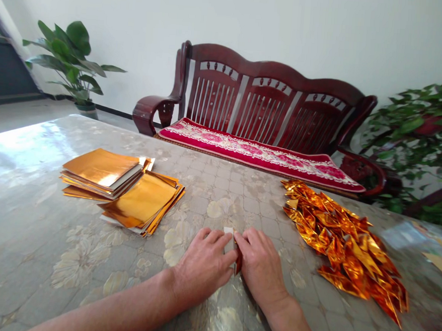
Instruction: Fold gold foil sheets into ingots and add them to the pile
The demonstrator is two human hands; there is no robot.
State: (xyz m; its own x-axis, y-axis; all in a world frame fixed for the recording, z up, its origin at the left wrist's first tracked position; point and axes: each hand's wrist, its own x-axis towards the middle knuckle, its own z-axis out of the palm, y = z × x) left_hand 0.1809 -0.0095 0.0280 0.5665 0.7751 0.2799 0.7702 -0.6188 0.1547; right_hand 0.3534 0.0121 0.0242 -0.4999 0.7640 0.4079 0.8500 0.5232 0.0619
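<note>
Near the middle of the table, a small folded piece of foil paper is pinched between my two hands. Its pale grey side faces up, and a strip of orange foil shows at its right edge. My left hand presses on it from the left with curled fingers. From the right, my right hand closes on its other edge, thumb and fingers near the top. The fingers cover much of the paper. Stacks of flat gold foil sheets lie to the left. A heap of folded orange foil pieces lies to the right.
A patterned, glossy cloth covers the table. At the right edge lies a clear plastic bag. Beyond the table stands a dark red wooden bench with a red patterned cushion. Leafy plants flank the bench.
</note>
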